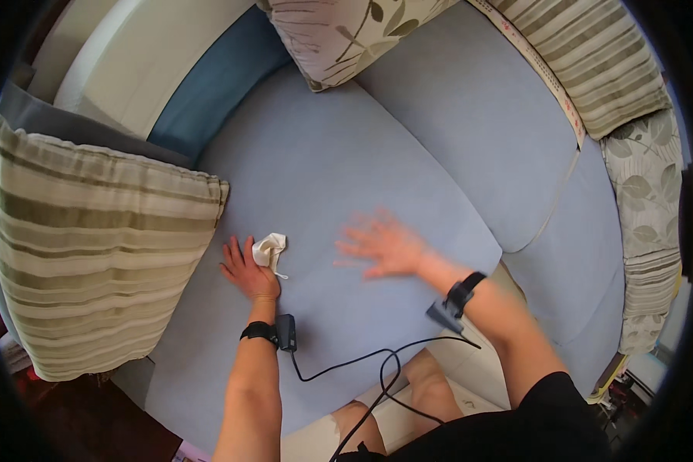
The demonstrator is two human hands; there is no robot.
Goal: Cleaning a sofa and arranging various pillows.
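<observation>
My left hand lies on the blue-grey sofa seat, its visible fingers spread. Against its thumb side is a small, crumpled white cloth piece with a thin loop at its lower end. The cloth hides part of the hand, and its exact kind is unclear. Farther right, my right hand is over the same seat, blurred by motion. Its fingers are fanned apart with nothing in them. Whether it touches the fabric I cannot tell.
Black straps with small devices circle both wrists; a black cable loops between them. A striped cushion stands at left, a leaf-patterned cushion at the far side. More cushions line the right. A pale printed strip lies along the far-right seat.
</observation>
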